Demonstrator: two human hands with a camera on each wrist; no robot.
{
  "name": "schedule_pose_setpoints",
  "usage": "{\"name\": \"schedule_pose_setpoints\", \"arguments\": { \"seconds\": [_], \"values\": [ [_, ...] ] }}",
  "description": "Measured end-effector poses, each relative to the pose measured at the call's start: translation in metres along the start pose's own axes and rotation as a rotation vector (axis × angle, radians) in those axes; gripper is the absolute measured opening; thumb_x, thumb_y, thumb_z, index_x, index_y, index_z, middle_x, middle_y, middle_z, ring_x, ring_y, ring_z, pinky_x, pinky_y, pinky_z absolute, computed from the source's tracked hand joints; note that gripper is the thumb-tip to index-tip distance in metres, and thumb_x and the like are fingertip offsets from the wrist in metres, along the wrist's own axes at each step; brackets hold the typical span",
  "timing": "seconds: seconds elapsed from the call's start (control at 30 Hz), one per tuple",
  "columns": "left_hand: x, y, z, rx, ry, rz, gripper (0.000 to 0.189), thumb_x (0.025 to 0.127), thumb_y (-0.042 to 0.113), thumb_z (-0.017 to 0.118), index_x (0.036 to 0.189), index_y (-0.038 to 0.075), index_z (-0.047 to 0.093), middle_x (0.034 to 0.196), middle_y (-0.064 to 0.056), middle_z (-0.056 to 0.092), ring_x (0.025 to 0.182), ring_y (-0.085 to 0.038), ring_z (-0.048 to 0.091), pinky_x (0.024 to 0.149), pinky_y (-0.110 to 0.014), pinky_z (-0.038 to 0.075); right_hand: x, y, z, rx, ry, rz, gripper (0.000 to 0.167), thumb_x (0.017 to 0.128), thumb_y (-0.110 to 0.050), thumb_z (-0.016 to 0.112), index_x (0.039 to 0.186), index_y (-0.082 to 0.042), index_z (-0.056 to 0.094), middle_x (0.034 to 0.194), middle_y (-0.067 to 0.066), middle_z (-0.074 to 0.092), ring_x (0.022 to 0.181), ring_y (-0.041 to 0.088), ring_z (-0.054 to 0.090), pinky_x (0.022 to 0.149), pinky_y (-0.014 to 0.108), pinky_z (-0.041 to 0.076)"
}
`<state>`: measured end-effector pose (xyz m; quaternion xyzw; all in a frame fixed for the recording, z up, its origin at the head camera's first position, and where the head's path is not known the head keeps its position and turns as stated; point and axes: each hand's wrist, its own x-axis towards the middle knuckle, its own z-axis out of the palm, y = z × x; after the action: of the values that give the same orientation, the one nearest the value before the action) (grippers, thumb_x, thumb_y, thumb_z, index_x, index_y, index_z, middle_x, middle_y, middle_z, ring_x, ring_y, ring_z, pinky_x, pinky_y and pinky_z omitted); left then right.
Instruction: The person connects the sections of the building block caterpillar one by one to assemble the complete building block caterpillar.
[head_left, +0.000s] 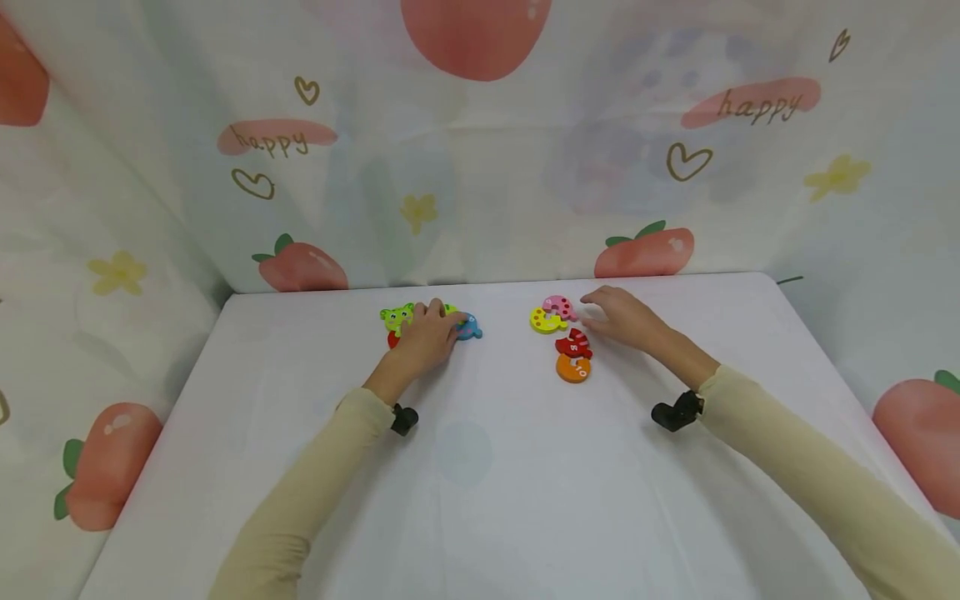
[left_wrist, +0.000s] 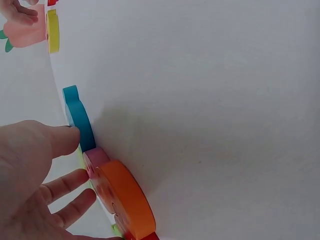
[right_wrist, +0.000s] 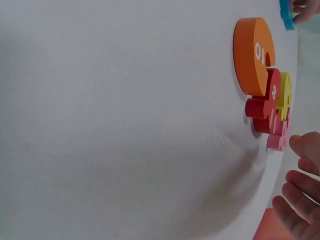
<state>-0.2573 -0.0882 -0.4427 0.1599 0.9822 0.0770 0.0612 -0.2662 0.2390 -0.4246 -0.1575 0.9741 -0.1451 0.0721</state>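
Bright, even light; soft shadows; wide-angle edge distortion; wrist views soft.

Green (head_left: 396, 316), blue (head_left: 470, 327), yellow (head_left: 544, 321), pink (head_left: 559, 307), red (head_left: 573, 343) and orange (head_left: 573, 368) pieces lie on a white table (head_left: 480, 467).

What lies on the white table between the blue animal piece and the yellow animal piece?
Only bare white table separates the blue piece and yellow piece, seen in the head view.
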Motion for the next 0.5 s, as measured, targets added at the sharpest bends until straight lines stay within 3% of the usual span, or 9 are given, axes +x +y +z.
{"name": "schedule_pose_setpoints", "arguments": {
  "seconds": [0.3, 0.5],
  "values": [
    [0.002, -0.001, 0.003, 0.009, 0.018, 0.012, 0.038, 0.100, 0.028, 0.052, 0.138, 0.031, 0.052, 0.128, -0.015, 0.047, 0.118, -0.034, 0.045, 0.094, -0.055, 0.049, 0.006, -0.018, 0.001, 0.029, -0.042, -0.011, 0.050, 0.091, -0.020, 0.066, 0.135, 0.001, 0.053, 0.138, 0.024, 0.051, 0.131, 0.040, 0.044, 0.106, 0.055, 0.043],
    [0.002, -0.001, 0.007, 0.030, 0.029, 0.012, 0.039, 0.100, 0.030, 0.052, 0.140, 0.032, 0.051, 0.129, -0.014, 0.047, 0.118, -0.032, 0.045, 0.096, -0.052, 0.048, 0.019, -0.031, 0.006, 0.060, -0.059, -0.037, 0.053, 0.088, -0.019, 0.070, 0.136, -0.003, 0.053, 0.136, 0.022, 0.050, 0.121, 0.036, 0.049, 0.099, 0.051, 0.050]
  ]
}}
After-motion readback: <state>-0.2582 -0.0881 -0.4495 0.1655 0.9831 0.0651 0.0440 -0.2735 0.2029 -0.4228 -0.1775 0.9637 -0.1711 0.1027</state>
